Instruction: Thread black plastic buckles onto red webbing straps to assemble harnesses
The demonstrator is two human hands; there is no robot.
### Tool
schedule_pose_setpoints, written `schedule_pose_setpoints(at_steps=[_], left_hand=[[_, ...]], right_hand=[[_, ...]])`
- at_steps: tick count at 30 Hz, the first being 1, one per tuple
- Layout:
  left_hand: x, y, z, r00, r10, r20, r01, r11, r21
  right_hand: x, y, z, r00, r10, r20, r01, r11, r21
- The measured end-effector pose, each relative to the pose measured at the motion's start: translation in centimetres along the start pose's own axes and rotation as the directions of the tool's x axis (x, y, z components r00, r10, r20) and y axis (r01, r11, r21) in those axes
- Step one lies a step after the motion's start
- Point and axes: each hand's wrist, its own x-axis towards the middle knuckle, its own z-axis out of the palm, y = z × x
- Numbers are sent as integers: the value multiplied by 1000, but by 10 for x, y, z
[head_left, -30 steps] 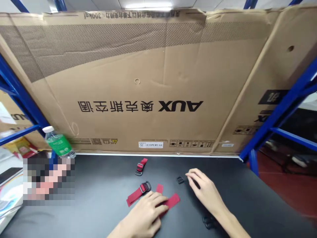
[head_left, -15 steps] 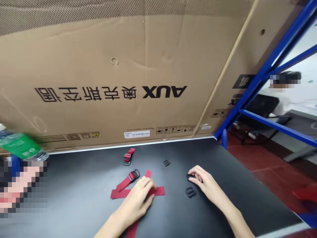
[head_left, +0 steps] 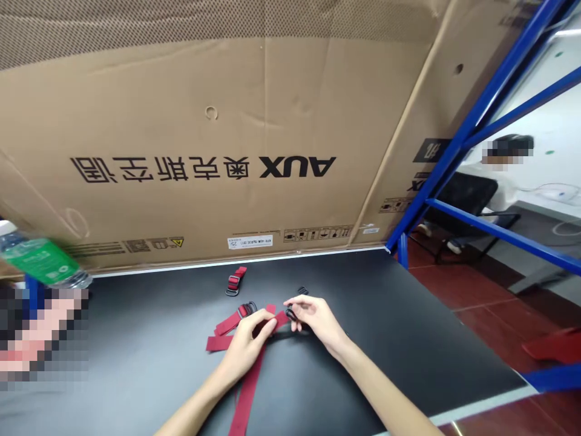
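My left hand [head_left: 249,340] pinches a red webbing strap [head_left: 280,320], whose free end points toward my right hand [head_left: 320,322]. Between my right thumb and fingers is a black D-ring [head_left: 291,313], close beside that strap end; whether they touch I cannot tell. Another red strap [head_left: 245,396] runs from under my left hand toward the near edge. Left of the hand, a strap end [head_left: 219,343] lies flat. Just beyond it rests a red strap with a black buckle and ring [head_left: 236,317]. A similar buckled strap [head_left: 234,282] lies farther back.
A small black slider buckle [head_left: 303,290] lies beyond my right hand. Behind the black tabletop [head_left: 354,272] stands a large cardboard box [head_left: 204,212]. A green-labelled bottle [head_left: 45,260] is at the left. Blue rack bars [head_left: 458,145] rise at the right, with a seated person [head_left: 503,181] beyond.
My right hand has moved left with the D-ring, up to the strap. My left hand has lifted and turned a strap end toward it. The view has shifted slightly.
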Motion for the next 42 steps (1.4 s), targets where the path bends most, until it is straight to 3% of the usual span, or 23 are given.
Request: schedule_pose_setpoints(at_steps=[7,13,28,35,42], left_hand=[[1,0,1,1000,3,31,-1,997,-74],[1,-1,4,999,19,31,-16,993,-116],[0,-2,4,999,28,14,-27,998,-65],[-3,0,5,998,54,-19,-55,998,-35],[-3,0,7,998,-10,-61,5,997,-77]], right_hand=[[0,11,16,999,38,1,-38,990,133],[-10,1,19,995,82,48,-91,970,226],[-21,-5,25,989,119,90,-144,914,379],[-24,3,32,997,79,-16,-69,944,322],[-27,-4,31,983,-95,-158,113,987,110]])
